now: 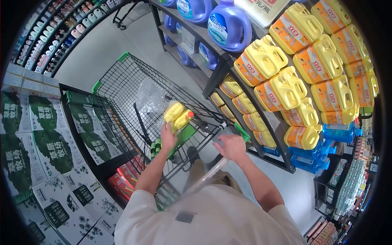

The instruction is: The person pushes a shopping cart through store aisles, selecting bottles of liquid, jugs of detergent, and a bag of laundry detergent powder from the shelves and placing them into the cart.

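Yellow bottles [174, 111], red cap [190, 114]; black grid-patterned cart [109, 89], green corners [123, 56]; purple jugs [230, 25]; cream shirt [220, 216].

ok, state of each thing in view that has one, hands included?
Yellow bottles: red cap on one
Left hand: touching bottles, grip unclear
Right hand: curled, grip unclear
Cart: partly filled
Clear plastic: crumpled, in cart
Purple jugs: shelved, upright
Yellow jugs: shelved in rows
White cartons: stacked

I stand in a shop, in what looks like a supermarket aisle. Before me is a black wire shopping cart [112, 96] with green plastic corners. Dark shelves [219, 75] carry rows of matching yellow plastic jugs [318, 61] and big purple plastic bottles [229, 26]; a white, red-printed sign [265, 9] gives a per-bottle price. Printed white-and-green cartons [49, 143] stand stacked.
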{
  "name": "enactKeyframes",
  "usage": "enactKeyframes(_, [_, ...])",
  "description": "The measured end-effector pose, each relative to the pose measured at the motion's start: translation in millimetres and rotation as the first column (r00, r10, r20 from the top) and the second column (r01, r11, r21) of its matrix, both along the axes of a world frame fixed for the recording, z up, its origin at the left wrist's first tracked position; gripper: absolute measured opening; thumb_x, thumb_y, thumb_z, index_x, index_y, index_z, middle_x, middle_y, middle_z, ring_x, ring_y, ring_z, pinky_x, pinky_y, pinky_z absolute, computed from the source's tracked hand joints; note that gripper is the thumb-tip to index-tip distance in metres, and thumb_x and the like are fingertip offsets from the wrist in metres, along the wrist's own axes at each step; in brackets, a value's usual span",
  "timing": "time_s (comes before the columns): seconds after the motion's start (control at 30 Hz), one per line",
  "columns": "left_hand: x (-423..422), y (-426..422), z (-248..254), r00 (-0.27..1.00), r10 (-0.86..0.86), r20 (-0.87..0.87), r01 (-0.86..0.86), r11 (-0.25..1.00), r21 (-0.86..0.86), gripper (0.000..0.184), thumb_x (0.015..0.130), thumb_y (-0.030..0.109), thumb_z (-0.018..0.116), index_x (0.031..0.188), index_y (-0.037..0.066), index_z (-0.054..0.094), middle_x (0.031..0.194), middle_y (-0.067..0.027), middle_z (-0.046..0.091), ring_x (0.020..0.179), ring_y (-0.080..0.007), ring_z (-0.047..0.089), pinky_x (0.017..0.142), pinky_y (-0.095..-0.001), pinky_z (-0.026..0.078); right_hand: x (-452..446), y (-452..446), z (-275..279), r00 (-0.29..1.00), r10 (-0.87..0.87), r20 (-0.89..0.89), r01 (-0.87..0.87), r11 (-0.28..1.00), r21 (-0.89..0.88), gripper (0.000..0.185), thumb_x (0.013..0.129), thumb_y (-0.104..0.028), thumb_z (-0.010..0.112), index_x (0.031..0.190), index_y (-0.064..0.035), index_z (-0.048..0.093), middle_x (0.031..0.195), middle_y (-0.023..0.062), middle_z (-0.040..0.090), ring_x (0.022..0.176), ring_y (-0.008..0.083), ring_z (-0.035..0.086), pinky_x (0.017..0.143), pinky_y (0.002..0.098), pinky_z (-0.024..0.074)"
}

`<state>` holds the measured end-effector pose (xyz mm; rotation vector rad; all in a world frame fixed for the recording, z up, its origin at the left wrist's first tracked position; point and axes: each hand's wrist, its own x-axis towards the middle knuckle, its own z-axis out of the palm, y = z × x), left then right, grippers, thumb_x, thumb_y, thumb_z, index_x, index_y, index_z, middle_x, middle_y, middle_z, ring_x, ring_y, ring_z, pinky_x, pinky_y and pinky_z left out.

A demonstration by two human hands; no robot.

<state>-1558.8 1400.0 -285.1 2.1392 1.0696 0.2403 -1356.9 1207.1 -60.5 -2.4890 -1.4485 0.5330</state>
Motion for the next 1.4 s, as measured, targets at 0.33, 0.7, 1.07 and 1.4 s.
enactKeyframes(0.33, [-151,-31,163,0.965,0.258,-0.05,-0.262,0.954,-0.144,0.053,0.082,0.013,0.071,0.131,0.0,0.052,0.126,-0.0224,0.055,0.117,-0.0383,0.053,0.1,-0.0436,0.043,38,55,5,0.996,0.07,0.06,-0.063,0.992,-0.108,0.033,0.084,-0.045,0.068,0.088,-0.0127,0.071,0.075,0.0107,0.07,0.071,0.031,0.068,0.065,0.0441,0.0533])
enactKeyframes(0.7, [-70,-99,217,0.973,0.123,-0.194,-0.102,0.988,0.115,0.042,0.091,0.033,0.063,0.121,0.004,0.06,0.105,-0.017,0.065,0.099,-0.0356,0.062,0.083,-0.0446,0.051,85,135,-11,0.977,0.203,0.072,-0.195,0.975,-0.11,0.035,0.085,-0.045,0.067,0.092,-0.0115,0.072,0.082,0.0132,0.071,0.078,0.0319,0.07,0.071,0.0441,0.0545])
enactKeyframes(1.07, [-16,-19,209,0.947,0.225,-0.229,-0.219,0.974,0.051,0.051,0.089,0.045,0.061,0.114,0.001,0.067,0.112,-0.0205,0.066,0.104,-0.0378,0.062,0.09,-0.0448,0.05,114,206,-24,0.981,0.196,0.016,-0.195,0.98,-0.046,0.034,0.086,-0.044,0.067,0.093,-0.0114,0.071,0.084,0.0144,0.072,0.081,0.0325,0.07,0.073,0.045,0.0547])
enactKeyframes(1.4, [-25,69,205,0.928,0.262,-0.265,-0.281,0.959,-0.035,0.049,0.091,0.044,0.058,0.111,0.001,0.069,0.103,-0.0188,0.069,0.096,-0.0354,0.066,0.085,-0.0422,0.051,109,267,-44,0.973,0.226,-0.053,-0.222,0.972,0.081,0.031,0.089,-0.039,0.063,0.091,-0.009,0.067,0.084,0.0114,0.071,0.077,0.0311,0.07,0.07,0.0452,0.0546])
